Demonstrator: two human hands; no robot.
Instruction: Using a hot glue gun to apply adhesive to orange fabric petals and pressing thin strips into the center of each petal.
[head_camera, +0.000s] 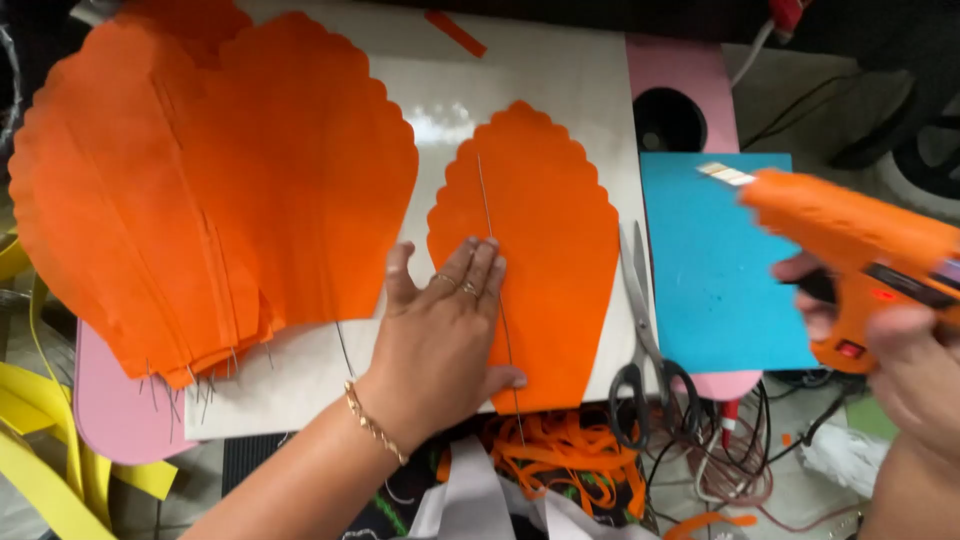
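Note:
My left hand (440, 335) lies flat, fingers together, on the lower left of a single orange scalloped paper petal (545, 250) on a white board (440, 100). A thin metal wire (492, 240) runs lengthwise down the petal, right beside my fingertips. My right hand (890, 340) grips an orange hot glue gun (855, 240) at the right edge, with a finger on the trigger. The blurred nozzle points left above a blue sheet (715, 270) and stays apart from the petal.
A stack of several larger orange petals (210, 180) with wires at their bases covers the left of the board. Black-handled scissors (645, 340) lie between petal and blue sheet. Orange strips and cables (570, 455) tangle below; yellow strips (50, 450) hang at left. A pink table (120, 420) sits beneath.

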